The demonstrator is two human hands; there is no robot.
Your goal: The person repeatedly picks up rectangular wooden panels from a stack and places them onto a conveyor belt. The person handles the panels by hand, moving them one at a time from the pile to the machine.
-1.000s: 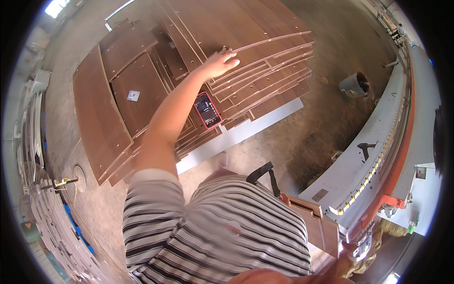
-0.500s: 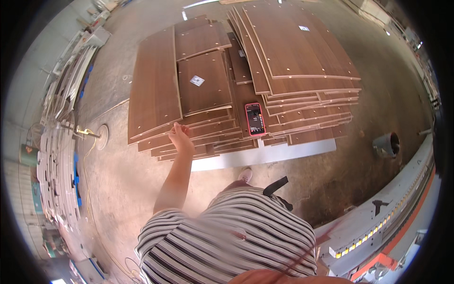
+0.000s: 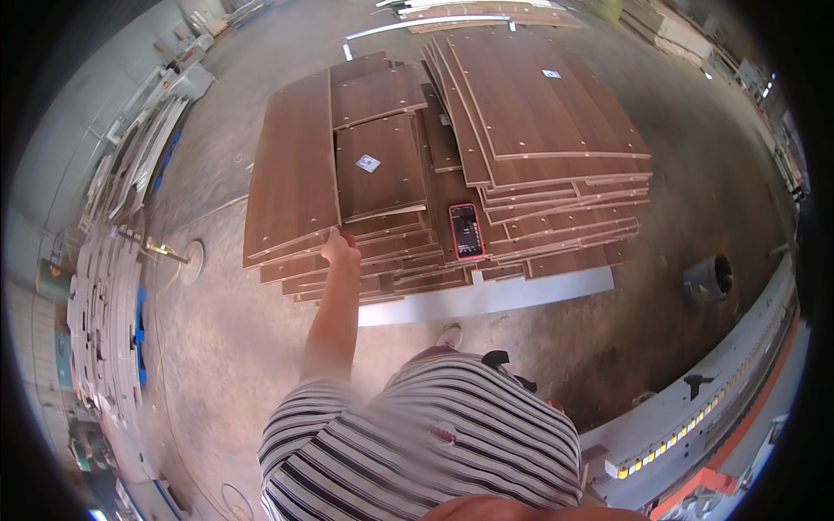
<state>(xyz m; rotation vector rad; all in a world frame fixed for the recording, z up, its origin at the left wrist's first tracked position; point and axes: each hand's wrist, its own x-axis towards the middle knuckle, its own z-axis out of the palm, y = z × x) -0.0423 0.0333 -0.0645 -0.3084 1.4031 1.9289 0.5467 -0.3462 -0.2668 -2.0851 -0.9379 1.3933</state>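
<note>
A black-and-white striped shirt (image 3: 426,434) is closest; I cannot see the right hand. A flat white sheet (image 3: 521,291) pokes out under the pile, maybe to keep it off the grey floor (image 3: 226,321). The left hand (image 3: 341,248) is at the near corner of a long brown wooden board (image 3: 291,165), top left. Its fingers bend, but I cannot tell if they pinch. A red-edged phone (image 3: 466,232) lies face up, maybe for easy looking, beside the right stack of brown boards (image 3: 556,104). Their near edges stick out like stairs. Floor runs along both sides.
</note>
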